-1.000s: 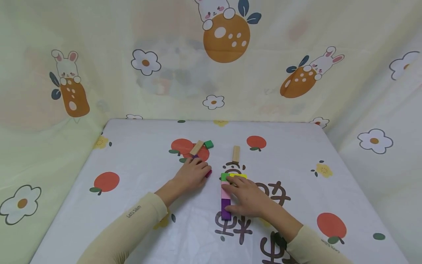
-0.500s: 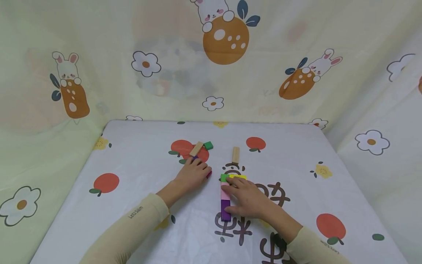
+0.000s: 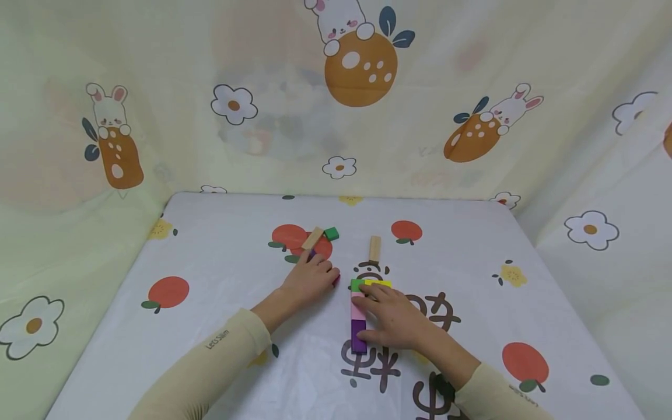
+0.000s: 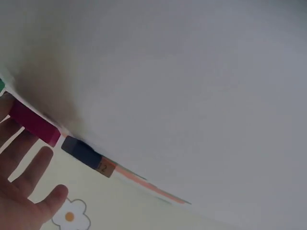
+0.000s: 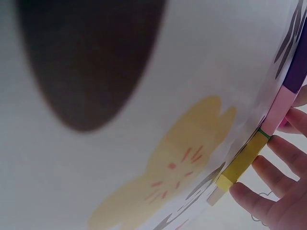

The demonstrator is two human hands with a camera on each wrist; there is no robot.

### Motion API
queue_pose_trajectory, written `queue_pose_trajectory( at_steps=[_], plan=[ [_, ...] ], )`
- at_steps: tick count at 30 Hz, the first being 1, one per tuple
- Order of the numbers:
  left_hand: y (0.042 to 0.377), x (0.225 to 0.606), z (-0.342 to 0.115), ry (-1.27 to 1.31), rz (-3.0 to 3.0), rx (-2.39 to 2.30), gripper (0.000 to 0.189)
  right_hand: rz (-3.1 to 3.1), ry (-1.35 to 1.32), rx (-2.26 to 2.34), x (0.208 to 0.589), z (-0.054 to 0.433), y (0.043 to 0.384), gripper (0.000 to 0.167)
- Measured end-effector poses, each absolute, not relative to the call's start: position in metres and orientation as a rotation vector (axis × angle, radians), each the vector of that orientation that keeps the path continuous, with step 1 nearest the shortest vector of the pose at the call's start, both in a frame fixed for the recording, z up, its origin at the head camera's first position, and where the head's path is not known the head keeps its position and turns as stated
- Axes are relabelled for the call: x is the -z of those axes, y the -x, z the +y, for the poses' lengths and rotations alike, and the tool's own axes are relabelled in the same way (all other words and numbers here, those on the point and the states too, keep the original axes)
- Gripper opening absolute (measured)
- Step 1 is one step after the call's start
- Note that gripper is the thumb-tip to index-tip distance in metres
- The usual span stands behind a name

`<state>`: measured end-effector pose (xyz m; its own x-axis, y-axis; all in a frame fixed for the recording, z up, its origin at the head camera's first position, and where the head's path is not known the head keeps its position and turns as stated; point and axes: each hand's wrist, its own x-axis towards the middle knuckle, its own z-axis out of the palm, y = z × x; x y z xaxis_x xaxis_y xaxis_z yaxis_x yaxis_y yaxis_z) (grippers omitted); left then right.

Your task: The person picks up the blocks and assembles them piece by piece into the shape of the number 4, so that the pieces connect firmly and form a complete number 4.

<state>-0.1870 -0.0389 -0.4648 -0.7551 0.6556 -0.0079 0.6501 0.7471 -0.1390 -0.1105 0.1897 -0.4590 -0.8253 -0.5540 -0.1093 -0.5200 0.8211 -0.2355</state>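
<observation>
In the head view my left hand (image 3: 310,279) is over the cloth left of centre, holding a magenta block (image 4: 34,122) by its fingertips. Just past these fingers lies a dark purple-blue block (image 4: 81,152), mostly covered by the hand in the head view. My right hand (image 3: 395,315) rests with spread fingers along an L-shaped row of blocks. The row has a purple block (image 3: 359,336) nearest me, a pink block (image 3: 357,307), a green block (image 3: 357,284) at the corner and a yellow block (image 3: 379,284) reaching right. Its thumb touches the purple block; other fingertips lie at the pink and yellow ones.
Beyond the left hand lie a plain wooden block (image 3: 312,238) and a green block (image 3: 331,234). Another wooden block (image 3: 375,249) lies beyond the row. A printed white cloth (image 3: 220,251) covers the table, and a patterned curtain (image 3: 283,134) hangs behind it.
The left hand has shifted slightly to the right with the magenta block. The right hand keeps its place at the row, and the whole head view has tilted up a little.
</observation>
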Motion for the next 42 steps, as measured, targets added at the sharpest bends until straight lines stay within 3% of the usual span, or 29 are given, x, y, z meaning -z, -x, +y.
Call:
queue_pose_trajectory(
  at_steps=[42],
  plan=[
    [0.177, 0.460, -0.012, 1.064, -2.917, -0.272, 0.035, 2.833, 0.870, 0.295, 0.462, 0.192, 0.110, 0.069]
  ],
)
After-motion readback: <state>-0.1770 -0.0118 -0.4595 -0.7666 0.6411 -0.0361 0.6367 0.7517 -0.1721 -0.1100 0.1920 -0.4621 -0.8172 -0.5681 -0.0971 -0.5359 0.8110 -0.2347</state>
